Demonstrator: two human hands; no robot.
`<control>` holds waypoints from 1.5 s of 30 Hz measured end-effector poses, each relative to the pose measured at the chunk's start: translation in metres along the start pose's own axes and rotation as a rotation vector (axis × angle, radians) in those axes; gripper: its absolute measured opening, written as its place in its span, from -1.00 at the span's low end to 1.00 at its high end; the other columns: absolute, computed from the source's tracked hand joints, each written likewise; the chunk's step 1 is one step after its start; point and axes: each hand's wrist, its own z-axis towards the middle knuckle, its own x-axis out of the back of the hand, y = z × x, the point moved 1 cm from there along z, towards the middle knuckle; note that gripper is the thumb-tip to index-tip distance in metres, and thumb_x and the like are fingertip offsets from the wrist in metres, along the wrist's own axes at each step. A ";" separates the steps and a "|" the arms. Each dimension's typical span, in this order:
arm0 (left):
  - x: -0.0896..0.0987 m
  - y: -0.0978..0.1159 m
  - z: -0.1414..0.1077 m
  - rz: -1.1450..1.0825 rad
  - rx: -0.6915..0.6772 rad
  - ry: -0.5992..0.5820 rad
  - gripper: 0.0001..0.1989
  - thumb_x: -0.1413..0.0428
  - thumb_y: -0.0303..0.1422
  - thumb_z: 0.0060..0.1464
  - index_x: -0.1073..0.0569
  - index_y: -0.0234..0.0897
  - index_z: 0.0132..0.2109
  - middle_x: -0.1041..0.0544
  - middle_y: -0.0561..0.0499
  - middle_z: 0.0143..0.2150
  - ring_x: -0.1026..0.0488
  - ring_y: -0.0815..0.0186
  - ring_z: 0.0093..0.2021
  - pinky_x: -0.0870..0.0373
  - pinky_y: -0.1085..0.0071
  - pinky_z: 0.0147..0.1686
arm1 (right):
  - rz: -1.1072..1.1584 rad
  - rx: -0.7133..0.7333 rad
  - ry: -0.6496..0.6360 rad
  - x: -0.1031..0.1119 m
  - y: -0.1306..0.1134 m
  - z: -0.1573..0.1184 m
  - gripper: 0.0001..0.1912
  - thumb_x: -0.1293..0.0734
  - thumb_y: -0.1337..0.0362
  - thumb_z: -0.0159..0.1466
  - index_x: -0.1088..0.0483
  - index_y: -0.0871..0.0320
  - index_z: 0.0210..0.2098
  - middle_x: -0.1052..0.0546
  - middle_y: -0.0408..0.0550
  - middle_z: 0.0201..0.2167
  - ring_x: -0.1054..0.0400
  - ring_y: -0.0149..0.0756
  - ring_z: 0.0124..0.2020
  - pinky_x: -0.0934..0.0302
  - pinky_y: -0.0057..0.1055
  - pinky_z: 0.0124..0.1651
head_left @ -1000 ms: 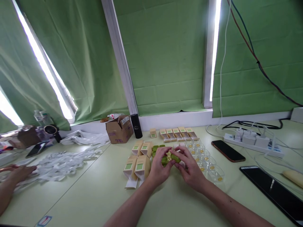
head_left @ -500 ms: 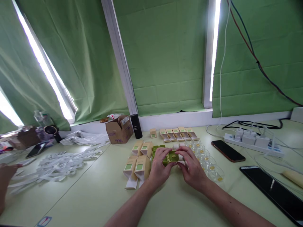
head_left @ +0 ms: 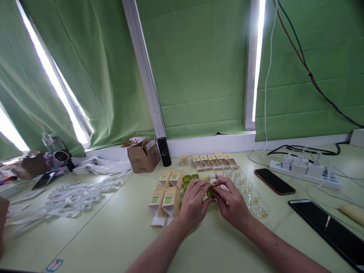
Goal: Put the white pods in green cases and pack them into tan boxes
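Both hands meet over the middle of the table around a small green tray piece (head_left: 211,192). My left hand (head_left: 193,201) is closed on its left side, and my right hand (head_left: 231,201) pinches it from the right. The fingers cover much of the piece. Just behind my left hand lie more green trays (head_left: 191,177). Open kraft boxes (head_left: 171,197) with green labels stand left of my hands, and a row of similar boxes (head_left: 214,161) is farther back. Clear plastic cups (head_left: 252,196) with yellow discs run along the right of my right hand.
A cardboard box (head_left: 143,156) and a black cylinder (head_left: 163,151) stand at the back. White straps (head_left: 75,199) lie left. Phones (head_left: 274,181), a dark tablet (head_left: 327,231) and a power strip (head_left: 305,171) with cables occupy the right. Part of another person's arm (head_left: 3,223) shows far left.
The green piece has tilted between my hands and is now more covered, as my fingers have drawn closer together. The other person's hand at the far left has mostly moved out of view.
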 end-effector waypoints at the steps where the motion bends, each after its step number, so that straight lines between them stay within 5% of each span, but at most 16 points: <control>1: 0.000 0.000 0.000 0.013 -0.011 -0.005 -0.57 -0.27 -0.40 0.25 -0.46 -0.25 0.23 -0.61 -0.17 0.05 -0.48 0.06 0.09 -0.56 0.04 0.11 | -0.022 -0.001 0.003 0.000 0.000 0.000 -0.71 -0.26 0.51 0.39 -0.53 0.12 -0.02 -0.41 0.11 -0.05 -0.44 -0.15 -0.06 -0.49 -0.24 -0.09; 11: -0.002 0.003 -0.001 0.063 -0.058 -0.010 -0.61 -0.25 -0.41 0.26 -0.48 -0.29 0.20 -0.61 -0.19 0.03 -0.50 0.06 0.06 -0.57 0.03 0.10 | -0.245 0.014 0.050 0.003 -0.005 0.005 -0.77 -0.27 0.45 0.41 -0.52 0.16 -0.31 -0.37 -0.01 -0.31 -0.27 -0.19 -0.24 -0.22 -0.28 -0.25; 45: -0.002 0.002 0.000 0.081 0.027 0.067 -0.62 -0.22 -0.48 0.25 -0.47 -0.21 0.19 -0.64 -0.14 0.01 -0.53 0.08 0.03 -0.58 0.04 0.05 | -0.250 0.114 0.037 0.005 -0.011 0.008 -0.76 -0.26 0.47 0.43 -0.44 0.12 -0.34 -0.38 -0.03 -0.39 -0.22 -0.18 -0.28 -0.12 -0.24 -0.25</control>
